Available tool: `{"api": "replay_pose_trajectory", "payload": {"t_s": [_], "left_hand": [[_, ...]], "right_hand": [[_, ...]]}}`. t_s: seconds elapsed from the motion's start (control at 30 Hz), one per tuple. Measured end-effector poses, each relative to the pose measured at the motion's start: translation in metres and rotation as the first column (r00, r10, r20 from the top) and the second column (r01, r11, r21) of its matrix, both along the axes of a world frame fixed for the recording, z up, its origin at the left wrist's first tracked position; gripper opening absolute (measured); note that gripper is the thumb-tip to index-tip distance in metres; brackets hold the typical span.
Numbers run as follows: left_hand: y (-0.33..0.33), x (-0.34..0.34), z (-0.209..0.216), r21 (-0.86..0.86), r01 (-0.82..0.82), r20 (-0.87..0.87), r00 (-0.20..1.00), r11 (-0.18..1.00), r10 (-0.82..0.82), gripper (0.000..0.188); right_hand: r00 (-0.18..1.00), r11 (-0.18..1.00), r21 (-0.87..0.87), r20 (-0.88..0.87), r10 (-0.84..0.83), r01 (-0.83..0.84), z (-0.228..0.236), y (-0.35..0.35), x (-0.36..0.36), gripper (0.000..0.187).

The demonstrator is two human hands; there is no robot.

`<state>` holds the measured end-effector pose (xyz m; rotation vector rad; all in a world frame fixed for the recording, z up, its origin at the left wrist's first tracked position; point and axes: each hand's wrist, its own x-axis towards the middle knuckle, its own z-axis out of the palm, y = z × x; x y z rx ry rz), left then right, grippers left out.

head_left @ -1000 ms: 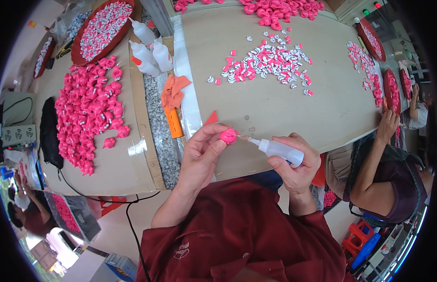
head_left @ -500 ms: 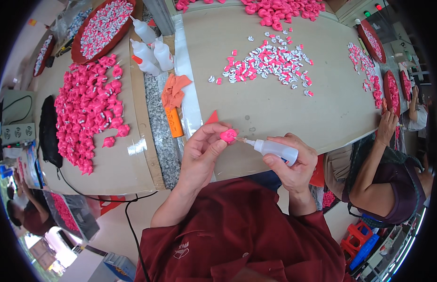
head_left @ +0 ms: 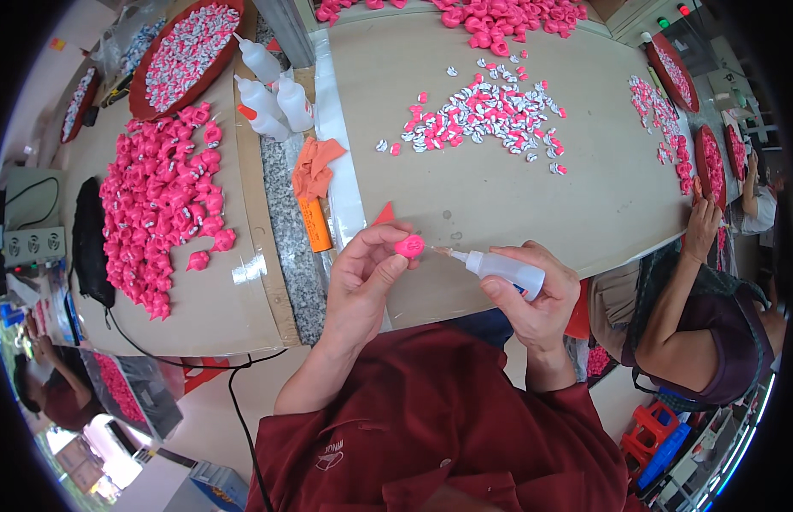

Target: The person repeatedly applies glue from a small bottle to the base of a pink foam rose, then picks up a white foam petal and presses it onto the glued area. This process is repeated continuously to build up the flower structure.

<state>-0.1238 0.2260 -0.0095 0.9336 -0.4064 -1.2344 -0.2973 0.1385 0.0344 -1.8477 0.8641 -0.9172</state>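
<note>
Between the thumb and fingers of my left hand [head_left: 362,271] is a small round pink plastic piece [head_left: 409,247]. My right hand [head_left: 537,294] is wrapped round a translucent squeeze bottle [head_left: 507,271], tilted so its thin nozzle points left at the pink piece. A small gap shows between the nozzle tip and the piece. Beyond my hands, a scattered heap of small pink-and-white pieces [head_left: 482,113] lies on the table.
Several white squeeze bottles [head_left: 295,104] stand at the left beside an orange cloth [head_left: 315,166] and an orange tube [head_left: 314,225]. Pink pieces [head_left: 162,205] are heaped farther left, near a red tray [head_left: 140,101]. A co-worker's arm [head_left: 682,264] reaches in at the right.
The nozzle tip has drawn slightly away from the pink piece. My left hand has shifted a little to the left, and the bottle a little to the right.
</note>
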Motion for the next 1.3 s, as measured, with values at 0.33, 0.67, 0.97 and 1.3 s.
{"api": "replay_pose_trajectory", "payload": {"t_s": [0.33,0.67,0.97,1.3], "left_hand": [[0.003,0.0,0.002,0.01,-0.015,-0.017,1.0,1.0,0.015,0.023],[0.01,-0.001,0.004,0.068,0.027,-0.034,0.999,0.997,-0.025,0.025],[0.007,-0.006,0.002,0.057,0.085,-0.081,0.993,0.995,-0.08,0.024],[0.005,-0.006,0.001,0.028,0.119,-0.155,0.981,0.992,-0.113,0.026]], "right_hand": [[0.985,0.968,0.243,0.149,-0.091,0.053,-0.005,-0.001,0.01,0.03],[0.997,0.994,0.112,-0.068,0.027,-0.02,-0.039,-0.026,0.059,0.03],[0.968,0.997,-0.021,-0.236,-0.083,0.08,-0.024,-0.064,0.043,0.02],[0.936,0.992,-0.124,-0.348,-0.056,0.013,-0.03,-0.09,0.06,0.014]]}}
